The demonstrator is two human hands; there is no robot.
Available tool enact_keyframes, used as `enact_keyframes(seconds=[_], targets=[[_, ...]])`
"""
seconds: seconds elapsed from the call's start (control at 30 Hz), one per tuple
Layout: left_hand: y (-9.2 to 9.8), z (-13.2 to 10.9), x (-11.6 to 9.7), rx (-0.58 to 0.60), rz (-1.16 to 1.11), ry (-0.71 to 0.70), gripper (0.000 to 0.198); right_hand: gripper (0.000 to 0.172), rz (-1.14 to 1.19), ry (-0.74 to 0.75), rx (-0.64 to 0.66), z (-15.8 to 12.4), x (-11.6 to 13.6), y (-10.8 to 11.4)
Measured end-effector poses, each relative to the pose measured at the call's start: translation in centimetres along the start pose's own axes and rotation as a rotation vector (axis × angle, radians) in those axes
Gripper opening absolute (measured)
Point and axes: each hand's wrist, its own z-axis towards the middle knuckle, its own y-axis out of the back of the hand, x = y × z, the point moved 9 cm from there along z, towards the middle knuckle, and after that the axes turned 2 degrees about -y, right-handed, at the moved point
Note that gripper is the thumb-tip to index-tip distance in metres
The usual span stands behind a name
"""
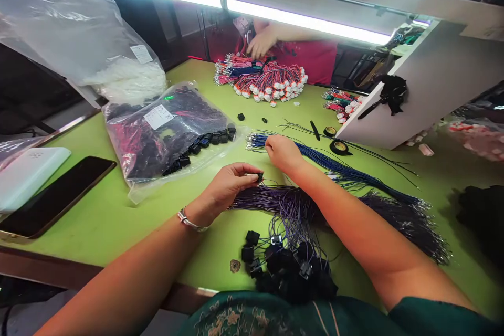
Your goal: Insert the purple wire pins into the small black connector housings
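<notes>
My left hand [230, 184] pinches a small black connector [260, 176] between thumb and fingertips, above a bundle of purple wires [275, 200]. My right hand [281, 151] is closed over the near end of a bundle of blue wires [334, 168], fingers curled on the wire tips. Purple wires fitted with black connectors [289, 268] lie heaped at the table's near edge, between my forearms.
On the green table [110, 215]: a clear bag of black connectors [173, 131], a phone [55, 197], a white box [27, 173], tape rolls [339, 147], a white board [425, 84]. Across the table, another person's hand [262, 42] rests over red-and-blue harnesses [268, 81].
</notes>
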Motion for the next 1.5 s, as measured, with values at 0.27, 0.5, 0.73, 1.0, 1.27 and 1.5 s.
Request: enact_keyframes(seconds=[0.27,0.5,0.73,1.0,1.27,1.5], targets=[[0.6,0.2,-0.7,-0.047,-0.058,-0.081,0.023,0.010,0.463,-0.001,-0.030,-4.0,0.2,1.6],[0.9,0.4,-0.9,-0.049,-0.109,-0.116,0.020,0.015,0.408,0.122,-0.097,-6.0,3.9,2.9],[0.5,0.4,-1.1,0.011,-0.137,-0.096,0.022,0.018,0.597,-0.061,-0.155,-6.7,0.6,2.7],[-0.1,0.7,-0.8,0.043,-0.160,-0.084,0.021,0.020,0.967,-0.142,0.059,-7.5,0.0,-0.9],[-0.4,0.5,-1.1,0.066,-0.076,-0.121,0.022,0.021,1.083,-0.162,0.146,-7.5,0.3,-1.7],[-0.5,0.4,-1.3,0.088,-0.017,-0.146,0.023,0.021,1.070,-0.171,0.180,-7.6,0.4,-1.7]])
